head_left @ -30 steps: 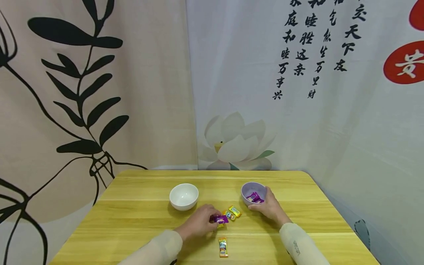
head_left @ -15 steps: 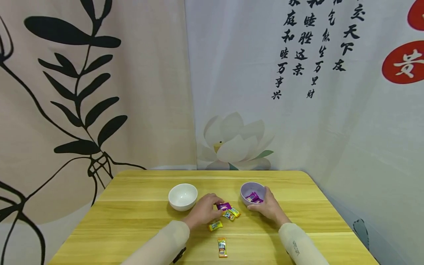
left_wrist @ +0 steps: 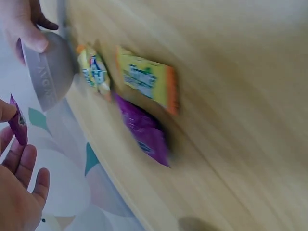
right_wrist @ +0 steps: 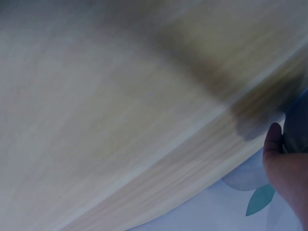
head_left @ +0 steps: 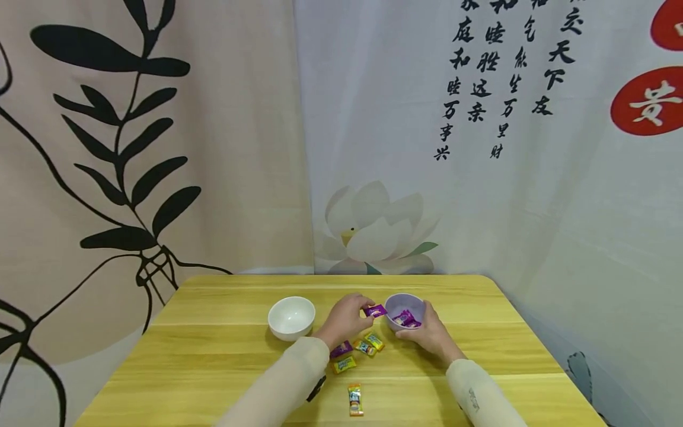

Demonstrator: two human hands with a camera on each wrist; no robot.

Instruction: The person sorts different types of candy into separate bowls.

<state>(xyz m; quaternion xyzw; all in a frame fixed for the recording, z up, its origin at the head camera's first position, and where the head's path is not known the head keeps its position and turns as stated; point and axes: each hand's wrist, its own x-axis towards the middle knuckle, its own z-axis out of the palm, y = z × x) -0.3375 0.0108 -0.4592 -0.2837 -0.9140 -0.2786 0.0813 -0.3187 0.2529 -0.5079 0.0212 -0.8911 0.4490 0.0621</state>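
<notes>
My left hand (head_left: 348,320) pinches a purple-wrapped candy (head_left: 376,311) between thumb and fingers, right at the left rim of the lilac bowl. The same candy (left_wrist: 18,121) shows at the left edge of the left wrist view. With my right hand (head_left: 431,337) I hold the lilac bowl (head_left: 392,308) by its right side, thumb at the front. Purple candies (head_left: 407,319) lie inside it. Below my left wrist, another purple candy (head_left: 340,349) lies on the table beside a yellow candy (head_left: 344,364). In the right wrist view only part of my right hand (right_wrist: 288,180) and the bowl's dark side show.
A white bowl (head_left: 291,318) stands left of my left hand. Two yellow candies (head_left: 365,347) (head_left: 374,341) lie in front of the lilac bowl, and an orange-yellow candy (head_left: 355,400) lies nearer the front. The wooden table (head_left: 213,344) ends at a printed cloth backdrop.
My left hand has carried the purple candy up and right from among the yellow candies to the lilac bowl's rim, uncovering another purple candy. My right hand stays on the bowl.
</notes>
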